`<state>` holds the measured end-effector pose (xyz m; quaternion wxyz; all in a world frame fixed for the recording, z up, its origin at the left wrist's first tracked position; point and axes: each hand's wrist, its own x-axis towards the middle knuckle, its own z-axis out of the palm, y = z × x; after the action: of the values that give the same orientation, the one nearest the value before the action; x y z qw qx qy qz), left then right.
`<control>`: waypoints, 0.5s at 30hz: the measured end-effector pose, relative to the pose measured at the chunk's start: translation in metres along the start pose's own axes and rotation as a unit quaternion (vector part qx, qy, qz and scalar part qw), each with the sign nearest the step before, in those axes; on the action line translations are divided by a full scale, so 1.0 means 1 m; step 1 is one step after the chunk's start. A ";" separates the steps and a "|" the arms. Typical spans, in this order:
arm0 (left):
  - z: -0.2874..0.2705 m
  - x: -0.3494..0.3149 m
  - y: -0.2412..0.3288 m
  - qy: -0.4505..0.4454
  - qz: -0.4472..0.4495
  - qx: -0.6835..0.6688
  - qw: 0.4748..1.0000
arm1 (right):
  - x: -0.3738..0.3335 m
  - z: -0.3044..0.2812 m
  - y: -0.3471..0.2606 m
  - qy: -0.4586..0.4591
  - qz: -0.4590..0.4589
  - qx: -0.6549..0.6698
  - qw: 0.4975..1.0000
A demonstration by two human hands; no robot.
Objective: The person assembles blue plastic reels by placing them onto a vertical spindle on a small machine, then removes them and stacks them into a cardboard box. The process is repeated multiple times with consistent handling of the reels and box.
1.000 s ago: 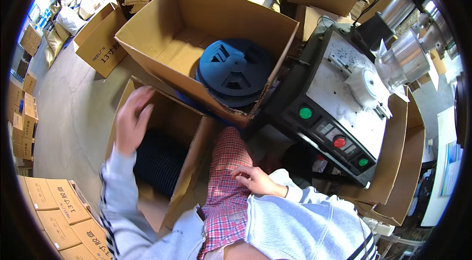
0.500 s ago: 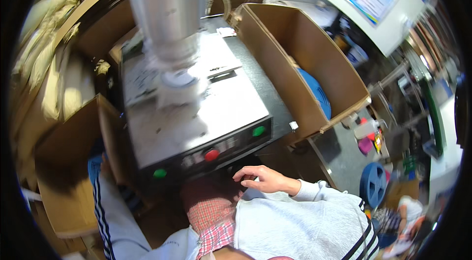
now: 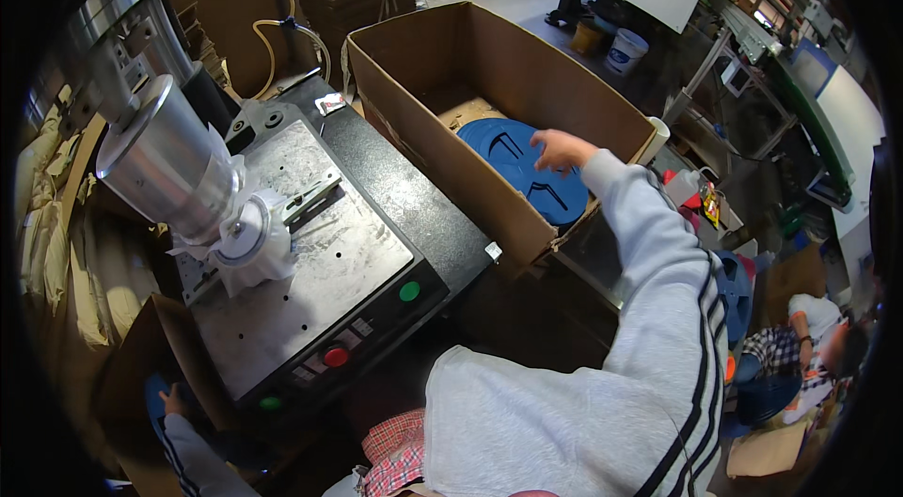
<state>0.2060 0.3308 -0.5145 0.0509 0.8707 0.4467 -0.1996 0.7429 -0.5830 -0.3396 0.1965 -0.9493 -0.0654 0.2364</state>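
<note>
Fingers parted and lightly curled on the right hand (image 3: pixel 562 150), right above the blue reel (image 3: pixel 525 170) at the near end of the long cardboard box (image 3: pixel 564 74), beside the worktop's (image 3: pixel 376 158) right edge; contact impossible to tell. Now the left hand (image 3: pixel 173 400), out past the steel plate's (image 3: pixel 320 295) near left corner, close against another blue disc (image 3: pixel 156 400), grip too dim to call.
</note>
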 end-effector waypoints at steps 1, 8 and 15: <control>-0.011 -0.016 -0.016 0.045 -0.005 -0.038 0.998 | 0.033 0.015 0.012 -0.005 0.011 -0.095 0.995; -0.135 -0.159 -0.084 0.251 0.112 -0.305 0.912 | 0.128 0.097 0.067 -0.008 0.124 -0.151 0.981; -0.153 -0.305 0.041 0.247 0.087 -0.587 0.766 | 0.129 0.080 0.096 0.021 0.053 -0.096 0.994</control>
<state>0.1260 0.1164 -0.2581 0.4573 0.7253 0.3960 0.3286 0.8215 -0.6152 -0.4985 0.0926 -0.9707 -0.0334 0.2191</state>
